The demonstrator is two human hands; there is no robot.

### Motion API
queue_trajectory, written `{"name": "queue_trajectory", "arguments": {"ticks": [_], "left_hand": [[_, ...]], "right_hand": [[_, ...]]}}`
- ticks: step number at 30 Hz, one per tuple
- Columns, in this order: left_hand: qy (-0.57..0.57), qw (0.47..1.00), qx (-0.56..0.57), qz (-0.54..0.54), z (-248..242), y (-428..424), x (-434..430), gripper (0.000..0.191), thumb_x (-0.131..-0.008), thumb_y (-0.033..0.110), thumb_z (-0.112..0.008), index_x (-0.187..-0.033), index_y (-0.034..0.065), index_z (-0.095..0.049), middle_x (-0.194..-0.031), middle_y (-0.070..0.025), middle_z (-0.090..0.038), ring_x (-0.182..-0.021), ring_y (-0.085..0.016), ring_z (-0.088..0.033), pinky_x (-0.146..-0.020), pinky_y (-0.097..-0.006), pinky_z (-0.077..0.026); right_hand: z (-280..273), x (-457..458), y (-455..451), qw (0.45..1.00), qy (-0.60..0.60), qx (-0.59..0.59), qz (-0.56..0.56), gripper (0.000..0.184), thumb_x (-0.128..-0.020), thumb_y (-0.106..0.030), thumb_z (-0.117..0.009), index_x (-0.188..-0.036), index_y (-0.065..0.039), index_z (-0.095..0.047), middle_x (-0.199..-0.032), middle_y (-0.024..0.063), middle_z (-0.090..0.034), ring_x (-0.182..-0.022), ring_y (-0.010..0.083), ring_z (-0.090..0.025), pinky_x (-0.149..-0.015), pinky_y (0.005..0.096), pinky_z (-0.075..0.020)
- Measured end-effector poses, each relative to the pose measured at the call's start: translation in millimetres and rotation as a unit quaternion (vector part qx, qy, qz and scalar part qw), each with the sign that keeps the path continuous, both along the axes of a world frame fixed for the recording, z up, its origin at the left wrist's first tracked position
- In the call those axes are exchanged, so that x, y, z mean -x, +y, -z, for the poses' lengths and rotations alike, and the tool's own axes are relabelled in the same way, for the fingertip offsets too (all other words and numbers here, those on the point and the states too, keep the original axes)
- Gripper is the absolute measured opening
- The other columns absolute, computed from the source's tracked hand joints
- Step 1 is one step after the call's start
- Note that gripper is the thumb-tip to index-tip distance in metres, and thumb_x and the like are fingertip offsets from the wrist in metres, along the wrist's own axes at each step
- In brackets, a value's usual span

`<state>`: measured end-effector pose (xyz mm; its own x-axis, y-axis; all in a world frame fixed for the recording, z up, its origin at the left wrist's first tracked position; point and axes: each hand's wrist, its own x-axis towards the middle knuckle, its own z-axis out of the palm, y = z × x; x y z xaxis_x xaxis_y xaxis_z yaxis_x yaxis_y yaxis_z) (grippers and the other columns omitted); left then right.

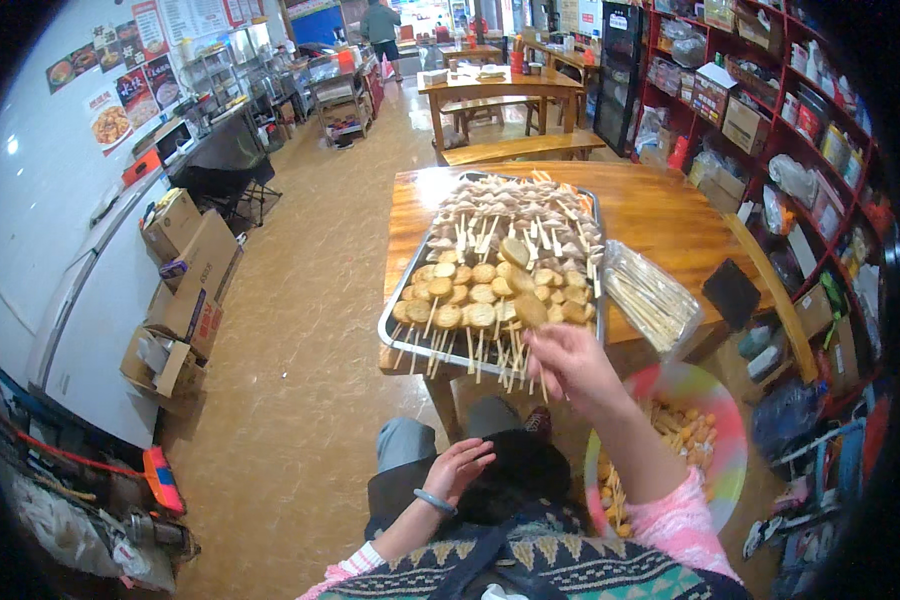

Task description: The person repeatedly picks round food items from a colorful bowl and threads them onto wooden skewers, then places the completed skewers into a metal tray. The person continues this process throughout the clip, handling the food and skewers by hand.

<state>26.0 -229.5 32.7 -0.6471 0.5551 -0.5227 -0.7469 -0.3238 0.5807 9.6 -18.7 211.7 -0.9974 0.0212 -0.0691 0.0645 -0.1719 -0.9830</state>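
My right hand (570,364) grips the stick end of a bamboo skewer at the front of a metal tray. Browned round slices (526,300) are threaded on that skewer, blurred above the others. The metal tray (391,341) stands on the wooden table, its near side full of similar round-slice skewers (448,316), sticks pointing at me. Pale pleated food on skewers (487,196) fills its far side. Over my lap is my left hand (461,466), fingers extended and nothing held, with a bracelet on the wrist.
A clear bag of bamboo sticks (649,296) lies right of the tray. Below it, a colourful basin (729,450) holds skewers of orange-brown pieces. Red shelves (776,112) line the right side. Cardboard boxes (187,300) stand at left. A person (380,34) is far back.
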Motion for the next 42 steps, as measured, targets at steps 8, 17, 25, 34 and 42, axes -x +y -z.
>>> {"name": "queue_trajectory", "arguments": {"ticks": [8, 17, 25, 34, 42], "left_hand": [[0.07, 0.966, -0.04, -0.246, 28, -84, 85, 0.027, -0.079, 0.009, -0.054, -0.104, -0.0005, -0.049, -0.102, -0.0128, -0.057, -0.095, -0.025, -0.056, -0.079, -0.0298, -0.045], [0.224, 0.947, 0.048, -0.226, -32, -83, 240, 0.038, -0.084, 0.017, -0.045, -0.118, -0.0002, -0.04, -0.12, -0.0153, -0.046, -0.108, -0.026, -0.047, -0.09, -0.0321, -0.038], [0.028, 0.998, 0.036, -0.043, -102, -87, 265, 0.045, -0.085, 0.029, -0.045, -0.124, 0.0064, -0.037, -0.125, -0.0147, -0.043, -0.107, -0.027, -0.048, -0.084, -0.0346, -0.041], [-0.063, 0.981, -0.063, -0.174, -204, -244, 341, 0.037, -0.085, 0.022, -0.045, -0.119, 0.0072, -0.044, -0.127, -0.0115, -0.042, -0.112, -0.027, -0.043, -0.083, -0.0373, -0.041], [-0.025, 0.961, -0.256, -0.106, -262, -282, 473, 0.052, -0.086, 0.034, -0.038, -0.131, 0.0111, -0.029, -0.139, -0.0108, -0.023, -0.126, -0.028, -0.025, -0.097, -0.0498, -0.025]], "right_hand": [[4, 56, -29, 0.992, -0.111, -0.036, -0.04, 0.043, -0.086, -0.014, -0.049, -0.121, 0.006, -0.035, -0.09, 0.0126, -0.06, -0.06, 0.014, -0.059, -0.051, 0.0203, -0.0477], [-28, 9, -21, 0.963, -0.176, -0.054, 0.198, 0.014, -0.086, -0.016, -0.049, -0.088, -0.005, -0.057, -0.063, -0.0008, -0.054, -0.047, 0.0029, -0.044, -0.043, 0.0158, -0.0349], [-46, 87, -89, 0.954, -0.104, -0.25, 0.128, 0.01, -0.083, -0.011, -0.05, -0.086, -0.002, -0.054, -0.071, 0.0074, -0.056, -0.063, 0.0138, -0.055, -0.06, 0.0264, -0.045], [-93, 189, -209, 0.961, -0.126, -0.226, 0.098, 0.015, -0.072, -0.004, -0.055, -0.087, -0.003, -0.052, -0.079, 0.0068, -0.055, -0.067, 0.0155, -0.055, -0.062, 0.0257, -0.0443], [-80, 271, -284, 0.973, -0.163, -0.16, 0.043, 0.014, -0.082, -0.011, -0.052, -0.081, 0.001, -0.059, -0.059, 0.0066, -0.058, -0.055, 0.0125, -0.057, -0.053, 0.0249, -0.0443]]}}
